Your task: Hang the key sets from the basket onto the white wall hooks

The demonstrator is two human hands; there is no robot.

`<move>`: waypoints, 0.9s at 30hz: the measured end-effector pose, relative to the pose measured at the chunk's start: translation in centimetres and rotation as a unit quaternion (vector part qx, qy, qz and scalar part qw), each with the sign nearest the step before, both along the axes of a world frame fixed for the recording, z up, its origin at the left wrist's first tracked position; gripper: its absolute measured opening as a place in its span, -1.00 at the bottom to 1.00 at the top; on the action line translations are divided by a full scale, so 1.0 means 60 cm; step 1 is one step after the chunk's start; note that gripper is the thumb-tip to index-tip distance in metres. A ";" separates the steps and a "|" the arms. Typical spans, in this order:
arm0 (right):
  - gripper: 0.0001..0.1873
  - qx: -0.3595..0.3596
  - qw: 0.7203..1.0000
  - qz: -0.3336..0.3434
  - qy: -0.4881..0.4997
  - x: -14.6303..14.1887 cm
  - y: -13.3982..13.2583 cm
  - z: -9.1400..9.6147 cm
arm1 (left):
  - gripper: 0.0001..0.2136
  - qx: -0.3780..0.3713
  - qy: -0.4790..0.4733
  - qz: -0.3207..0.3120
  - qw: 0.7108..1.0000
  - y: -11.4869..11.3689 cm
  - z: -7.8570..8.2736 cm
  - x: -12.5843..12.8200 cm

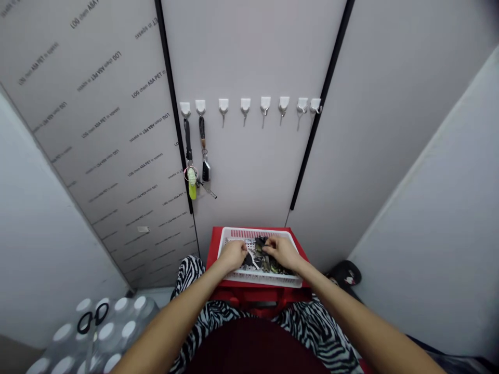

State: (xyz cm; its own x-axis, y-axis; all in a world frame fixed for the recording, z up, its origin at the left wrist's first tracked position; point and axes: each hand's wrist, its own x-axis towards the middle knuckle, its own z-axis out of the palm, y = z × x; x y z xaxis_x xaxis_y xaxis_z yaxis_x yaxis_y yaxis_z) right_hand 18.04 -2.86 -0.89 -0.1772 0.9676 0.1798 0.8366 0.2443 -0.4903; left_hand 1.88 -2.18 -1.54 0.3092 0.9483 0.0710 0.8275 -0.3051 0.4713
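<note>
Slotted white basket (265, 281) holds small pieces (268, 265) (metallic, dark); right hand (284, 251) pinches a dark one (267, 250), left hand (233, 254) curls, grip unclear.

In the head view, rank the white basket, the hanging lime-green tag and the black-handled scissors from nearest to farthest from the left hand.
1. White basket: right under the left hand.
2. Lime-green tag: hanging ahead, to the left.
3. Black-handled scissors: lower left, on white-capped bottles.
</note>
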 end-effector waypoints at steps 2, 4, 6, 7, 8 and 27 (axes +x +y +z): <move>-0.81 -0.007 0.998 -0.010 0.064 0.002 0.005 0.005 | -0.83 0.018 -0.021 -0.007 1.000 0.001 -0.001 -0.001; -0.79 -0.012 0.994 -0.022 0.109 0.004 0.007 0.016 | -0.82 0.026 -0.035 -0.014 0.999 0.001 -0.002 -0.002; -0.78 -0.011 0.993 -0.037 0.111 0.005 0.007 0.030 | -0.82 0.020 -0.033 -0.023 0.999 0.000 -0.002 -0.003; -0.78 -0.001 0.995 -0.046 0.091 0.005 0.006 0.037 | -0.81 0.015 -0.028 -0.026 0.999 0.000 -0.001 -0.003; -0.80 0.019 0.997 -0.056 0.057 0.005 0.004 0.043 | -0.81 0.011 -0.024 -0.027 0.999 -0.001 0.000 -0.003; -0.82 -0.066 0.991 0.084 -0.077 -0.021 -0.025 0.014 | -0.81 -0.011 -0.069 -0.031 0.997 -0.002 -0.006 -0.004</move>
State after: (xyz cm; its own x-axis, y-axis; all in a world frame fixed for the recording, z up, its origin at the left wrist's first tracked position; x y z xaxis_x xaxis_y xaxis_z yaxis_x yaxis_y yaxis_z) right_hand 16.80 -4.34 -0.06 -0.3528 0.9356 0.0125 0.8572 0.3285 -0.3966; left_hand 1.61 -2.33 -1.88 0.3560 0.9296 0.0958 0.7338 -0.3416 0.5873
